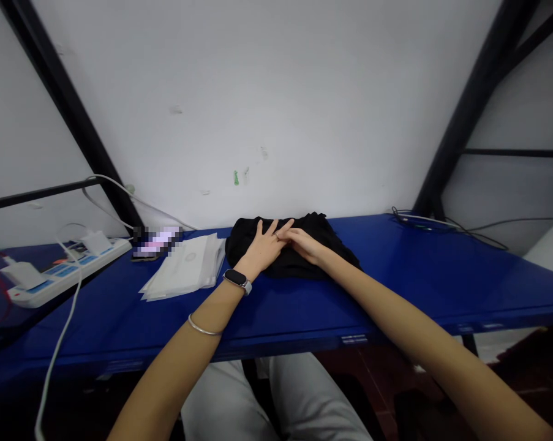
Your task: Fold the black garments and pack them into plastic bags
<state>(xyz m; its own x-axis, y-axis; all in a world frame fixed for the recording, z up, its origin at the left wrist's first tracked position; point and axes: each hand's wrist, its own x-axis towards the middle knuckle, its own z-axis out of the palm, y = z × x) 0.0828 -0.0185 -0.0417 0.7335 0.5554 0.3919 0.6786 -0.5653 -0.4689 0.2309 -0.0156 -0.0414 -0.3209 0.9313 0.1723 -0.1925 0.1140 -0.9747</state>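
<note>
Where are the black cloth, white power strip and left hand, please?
Crumpled black cloth (326, 236), head view, upper right part.
White plastic power strip (69, 272), head view, middle of top face.
Bare left hand (261, 244), head view, back of hand.

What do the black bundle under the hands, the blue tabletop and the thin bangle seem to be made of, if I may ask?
The black bundle looks like soft cloth, lying in loose folds; its weave is hard to see. The blue tabletop looks like painted metal, perhaps, from its glossy sheen. The bangle seems polished silver-toned metal, from its shine.
</note>
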